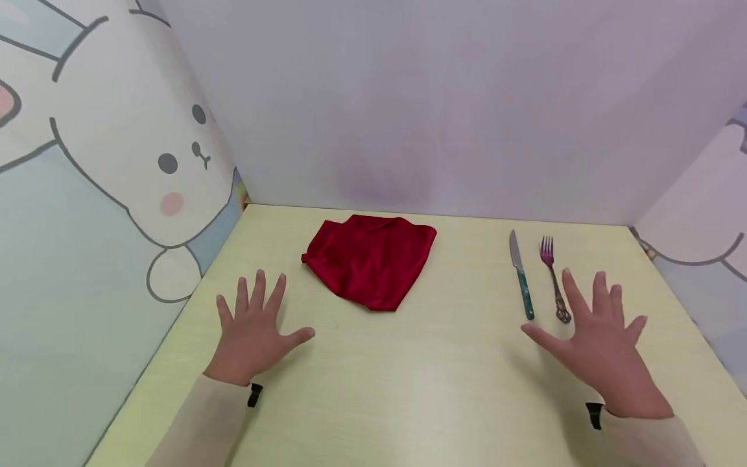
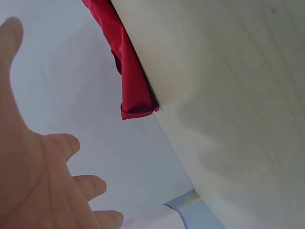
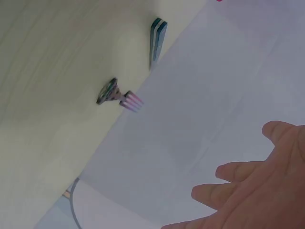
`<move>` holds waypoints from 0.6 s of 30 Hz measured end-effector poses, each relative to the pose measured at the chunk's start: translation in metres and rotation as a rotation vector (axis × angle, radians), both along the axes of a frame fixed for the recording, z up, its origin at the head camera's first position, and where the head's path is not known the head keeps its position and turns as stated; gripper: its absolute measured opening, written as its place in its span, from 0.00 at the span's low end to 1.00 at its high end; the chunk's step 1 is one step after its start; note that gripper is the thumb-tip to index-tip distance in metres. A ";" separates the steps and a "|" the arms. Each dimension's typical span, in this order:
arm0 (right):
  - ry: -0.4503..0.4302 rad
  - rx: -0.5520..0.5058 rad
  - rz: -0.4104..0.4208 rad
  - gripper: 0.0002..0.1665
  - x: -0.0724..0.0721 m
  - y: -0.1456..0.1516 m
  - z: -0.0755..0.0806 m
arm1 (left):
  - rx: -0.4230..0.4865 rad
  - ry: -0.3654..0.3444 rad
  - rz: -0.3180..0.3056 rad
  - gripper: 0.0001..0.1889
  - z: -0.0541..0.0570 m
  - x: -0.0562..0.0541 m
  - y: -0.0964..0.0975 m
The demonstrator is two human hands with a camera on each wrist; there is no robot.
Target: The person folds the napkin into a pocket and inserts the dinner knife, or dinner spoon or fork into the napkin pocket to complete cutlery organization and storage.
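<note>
Cream sleeves (image 1: 198,418) end in the left hand (image 1: 251,337), near the worktop's (image 1: 432,376) left edge, and the right hand (image 1: 604,350), near its right, both empty, fingers spread. Just beyond the right hand, a fork (image 1: 554,275) and, leftward, a knife (image 1: 523,285) point toward the far edge. Red cloth (image 1: 373,266) lies near that edge, ahead and right of the left hand.

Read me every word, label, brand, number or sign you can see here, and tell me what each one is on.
None: no readable text appears in any view.
The red cloth shows no lettering; the cartoon rabbit on the left wall is only a drawing.
Any tiny stamp on the table knife or fork would be too small to read.
</note>
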State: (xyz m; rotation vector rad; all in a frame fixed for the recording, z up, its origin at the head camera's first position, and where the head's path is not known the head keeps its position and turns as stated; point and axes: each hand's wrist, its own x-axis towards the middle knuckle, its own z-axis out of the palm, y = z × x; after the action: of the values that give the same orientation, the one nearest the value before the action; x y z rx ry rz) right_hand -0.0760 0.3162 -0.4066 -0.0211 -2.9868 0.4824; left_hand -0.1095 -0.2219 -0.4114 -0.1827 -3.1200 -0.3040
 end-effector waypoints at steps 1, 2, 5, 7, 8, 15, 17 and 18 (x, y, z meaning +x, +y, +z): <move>0.002 -0.003 0.005 0.70 -0.002 -0.004 0.000 | -0.005 -0.003 -0.001 0.61 -0.002 -0.001 0.000; 0.003 -0.007 0.012 0.70 -0.004 -0.009 0.000 | -0.002 -0.006 -0.006 0.61 -0.003 -0.003 0.000; 0.015 -0.005 0.042 0.69 -0.014 -0.025 -0.002 | 0.011 -0.015 -0.043 0.61 -0.008 -0.007 0.003; 0.019 -0.010 0.070 0.69 -0.020 -0.037 -0.003 | 0.017 -0.028 -0.075 0.60 -0.011 -0.010 0.006; 0.019 -0.012 0.086 0.69 -0.024 -0.043 -0.004 | 0.026 -0.039 -0.089 0.60 -0.012 -0.011 0.008; -0.118 -0.123 0.217 0.71 -0.050 -0.093 -0.010 | 0.061 -0.098 -0.139 0.59 -0.016 -0.031 0.018; -0.151 -0.139 0.253 0.73 -0.057 -0.108 -0.013 | 0.058 -0.109 -0.144 0.59 -0.017 -0.038 0.018; -0.158 -0.141 0.269 0.73 -0.061 -0.114 -0.014 | 0.056 -0.116 -0.144 0.59 -0.018 -0.042 0.017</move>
State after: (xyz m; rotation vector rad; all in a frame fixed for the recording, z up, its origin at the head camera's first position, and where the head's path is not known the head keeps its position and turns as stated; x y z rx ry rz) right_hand -0.1371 0.2020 -0.4211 0.3506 -3.1175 0.7526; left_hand -0.1515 -0.2046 -0.4291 -0.4043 -3.2138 -0.4173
